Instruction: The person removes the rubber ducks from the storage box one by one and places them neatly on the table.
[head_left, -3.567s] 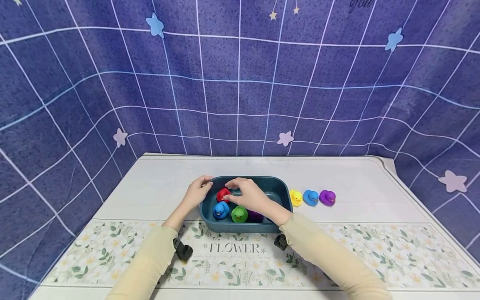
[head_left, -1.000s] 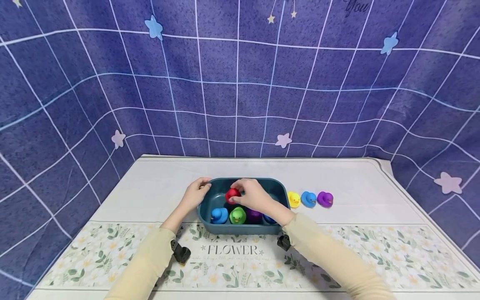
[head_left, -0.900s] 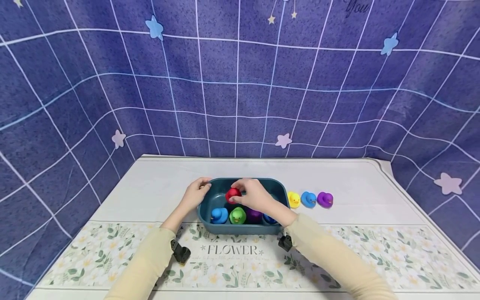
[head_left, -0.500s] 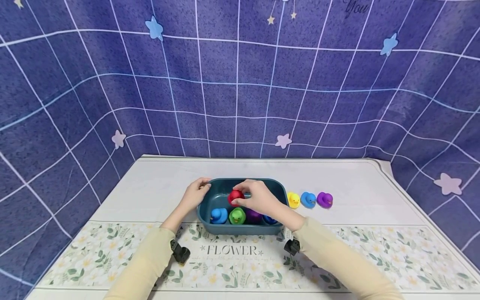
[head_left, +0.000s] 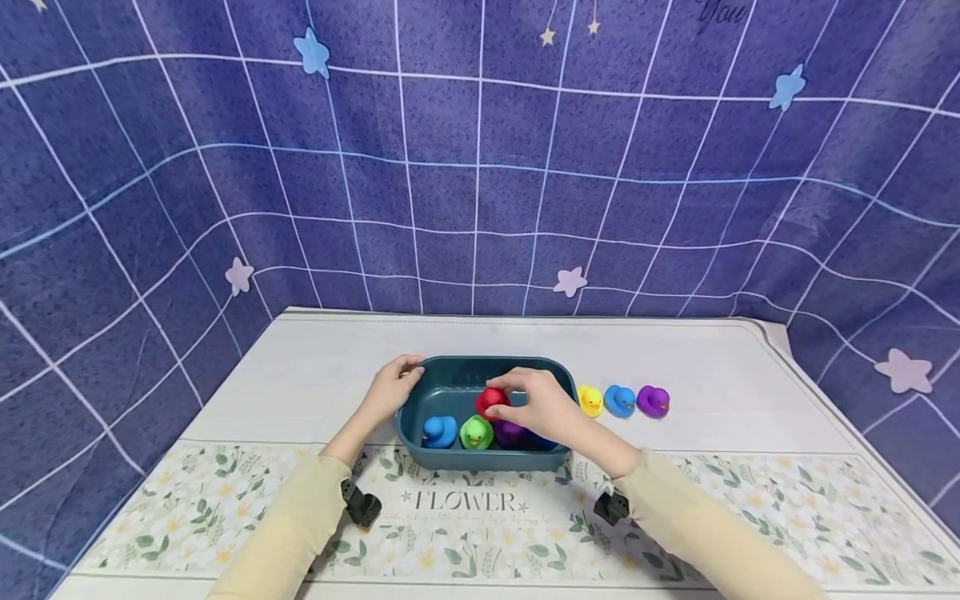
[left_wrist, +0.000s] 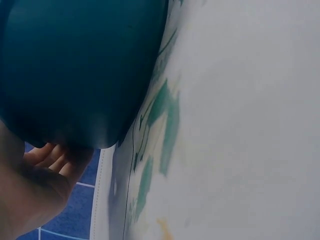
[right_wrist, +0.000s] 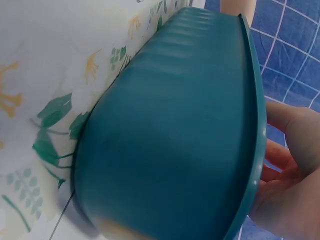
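Note:
My left hand (head_left: 392, 388) grips the left end of a dark teal plastic bin (head_left: 480, 458), and the left wrist view shows its fingers at the bin's end wall. With thumb and fingertips, my right hand (head_left: 542, 406) pinches a red rubber duck (head_left: 491, 402) over the bin's middle. Along the bin's front wall sit a blue duck (head_left: 440, 432), a green duck (head_left: 476, 432) and a purple duck (head_left: 510, 433). A darker blue duck (head_left: 542, 442) at the front right is mostly covered by the right hand. In the right wrist view, the bin wall hides the red duck.
Just right of the bin stand a yellow duck (head_left: 590, 401), a blue duck (head_left: 620, 401) and a purple duck (head_left: 653, 402) in a row. A white cloth with a floral band (head_left: 750, 508) covers the table. Behind hangs a blue grid curtain (head_left: 480, 200).
My right hand has pinched the red duck and carried it rightward from the bin's left side. The blue duck inside has turned to face left. My left hand stays on the bin.

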